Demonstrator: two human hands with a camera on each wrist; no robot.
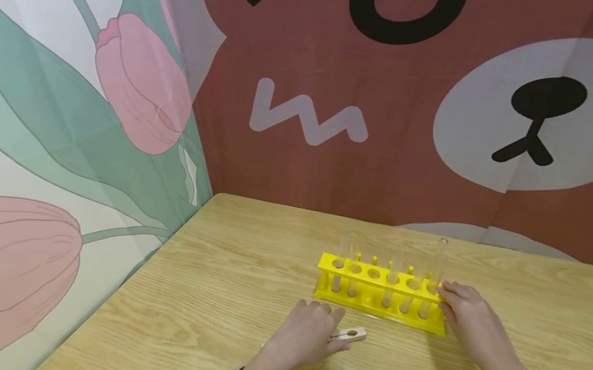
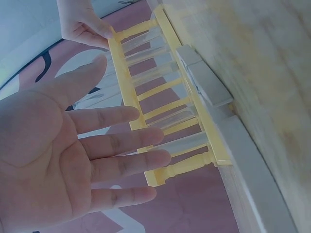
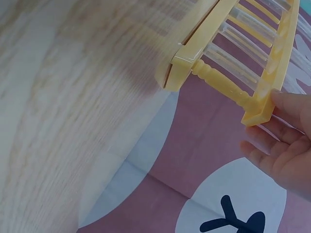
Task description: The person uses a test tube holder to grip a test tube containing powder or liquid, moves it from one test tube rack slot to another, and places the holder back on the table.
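A yellow test tube rack (image 1: pixel 377 315) stands on the table with several clear test tubes (image 1: pixel 394 270) upright in its holes. The tube at its right end (image 1: pixel 439 257) rises highest. At that same end, my right hand (image 1: pixel 474 320) grips the upper corner of the rack between thumb and fingers; the right wrist view shows the thumb on the top bar. In front of the rack lies a wooden test tube clamp (image 1: pixel 353 334), partly hidden under my left hand (image 1: pixel 305 333). The left wrist view shows the left fingers spread and straight, holding nothing, with the clamp (image 2: pixel 209 80) beyond them.
The wood-grain table (image 1: pixel 188 297) reaches back to a hanging cloth printed with a bear face (image 1: pixel 401 98). Another cloth with tulips (image 1: pixel 26 106) hangs along the left edge. Short yellow pegs (image 1: pixel 410 270) stick up at the rack's back.
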